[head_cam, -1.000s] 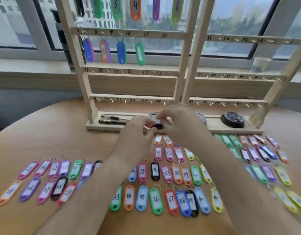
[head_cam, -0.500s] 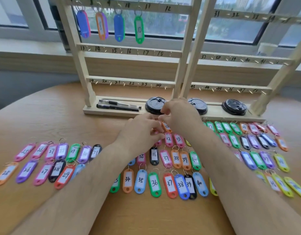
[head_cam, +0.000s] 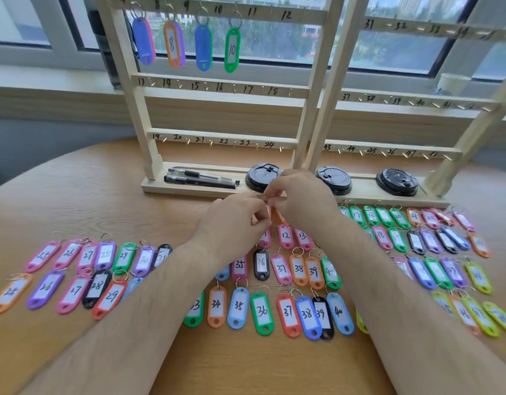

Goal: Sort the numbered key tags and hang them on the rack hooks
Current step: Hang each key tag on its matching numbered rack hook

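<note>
- Key tags point(head_cam: 261, 310) lay in rows toward the table's point(head_cam: 75, 195) near edge; four hung on the rack point(head_cam: 217, 94).
- Left hand point(head_cam: 234, 223) and right hand point(head_cam: 303, 202) pinched a small item point(head_cam: 267, 197), mostly hidden.
- Right-edge numbers blurred.

hanging green tag point(head_cam: 232, 49) reads 10; hanging orange tag point(head_cam: 172, 44) reads 8

Colourful numbered key tags point(head_cam: 262, 312) lie in rows before the wooden rack point(head_cam: 231, 95)

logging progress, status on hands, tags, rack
Left hand and right hand curled together over orange tags, grip unclear. Rack: four hooks filled up to green tag 10, 11 and 12 bare. Other tags on table. Nothing blocking.
</note>
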